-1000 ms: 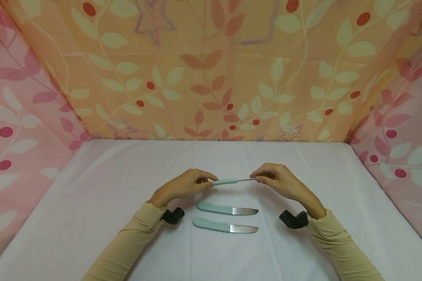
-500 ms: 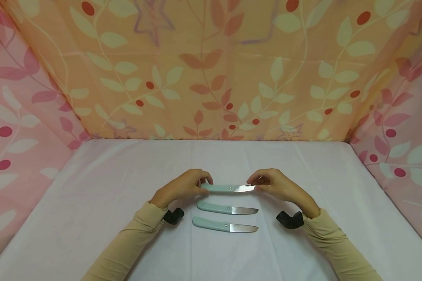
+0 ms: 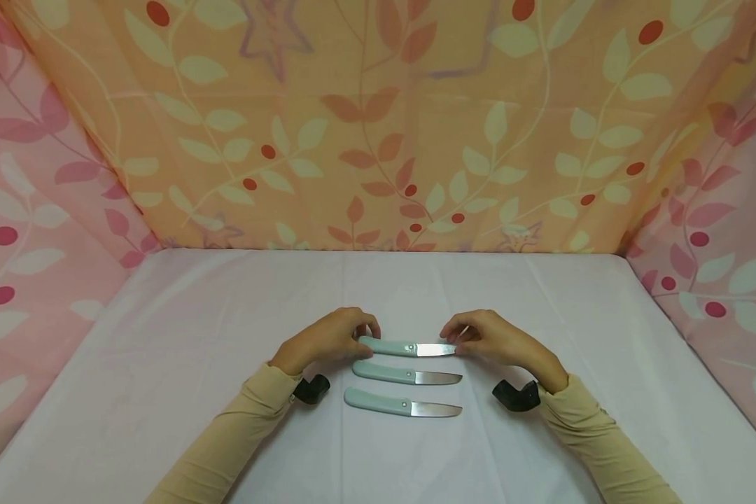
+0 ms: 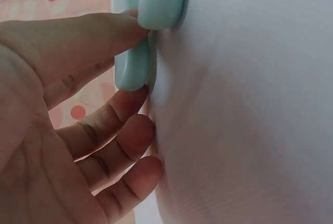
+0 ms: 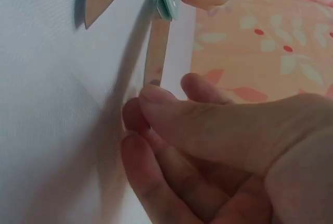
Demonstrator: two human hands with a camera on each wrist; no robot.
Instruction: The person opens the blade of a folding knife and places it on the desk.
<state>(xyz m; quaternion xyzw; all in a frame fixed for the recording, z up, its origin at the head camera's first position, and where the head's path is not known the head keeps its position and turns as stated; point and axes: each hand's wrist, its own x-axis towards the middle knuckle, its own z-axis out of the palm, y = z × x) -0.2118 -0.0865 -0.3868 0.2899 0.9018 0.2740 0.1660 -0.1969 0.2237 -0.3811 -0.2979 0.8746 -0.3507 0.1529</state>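
Three folding knives with pale green handles and steel blades lie in a row in the head view, blades pointing right. The farthest folding knife [image 3: 387, 346] is between both hands. My left hand [image 3: 330, 339] holds the end of its handle, thumb on the near side, as the left wrist view shows on the handle [image 4: 131, 70]. My right hand [image 3: 494, 337] pinches the tip of its blade [image 5: 157, 52] between thumb and finger. Nearer to me lie the middle knife [image 3: 384, 372] and the nearest knife [image 3: 378, 402], both untouched.
A white cloth [image 3: 227, 294] covers the table. Patterned orange fabric [image 3: 378, 126] stands behind it, with pink fabric [image 3: 31, 210] on both sides. Each wrist wears a black camera mount [image 3: 516, 395].
The farthest knife has come down and toward me, turning from edge-on to flat beside the other two. Both hands moved with it. The other knives stayed put.
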